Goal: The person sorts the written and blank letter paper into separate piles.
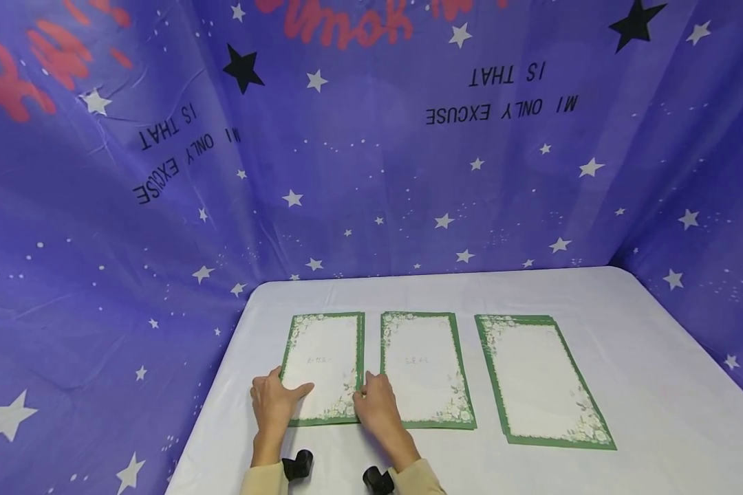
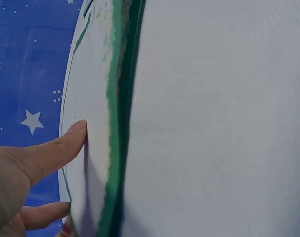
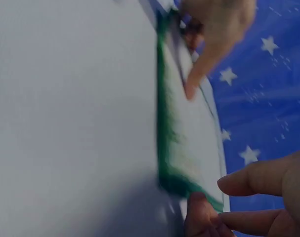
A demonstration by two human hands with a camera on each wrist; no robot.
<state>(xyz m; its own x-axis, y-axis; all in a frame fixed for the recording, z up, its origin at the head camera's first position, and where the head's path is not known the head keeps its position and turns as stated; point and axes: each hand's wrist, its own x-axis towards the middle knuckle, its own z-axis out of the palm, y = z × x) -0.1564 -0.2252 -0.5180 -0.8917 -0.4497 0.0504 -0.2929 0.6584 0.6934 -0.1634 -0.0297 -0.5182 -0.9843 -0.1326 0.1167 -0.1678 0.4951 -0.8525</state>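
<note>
A left stack of green-edged sheets [image 1: 319, 392] with a white floral-bordered face lies between both hands. My left hand [image 1: 274, 404] is at its left edge, the thumb [image 2: 65, 147] stretched over the paper and the other fingers along the side. At the lower right edge is my right hand [image 1: 376, 407], its fingers touching the side of the stack. In the right wrist view the right thumb [image 3: 256, 178] stands apart from the paper. Faint writing marks the middle of the top sheet. Some fingertips are hidden.
A middle stack [image 1: 427, 385] of matching sheets lies just right of my right hand. Farther right, another stack [image 1: 545, 385] sits slightly askew. All rest on a white-covered table [image 1: 625, 357], with a purple star-printed curtain [image 1: 408, 179] behind and at the sides.
</note>
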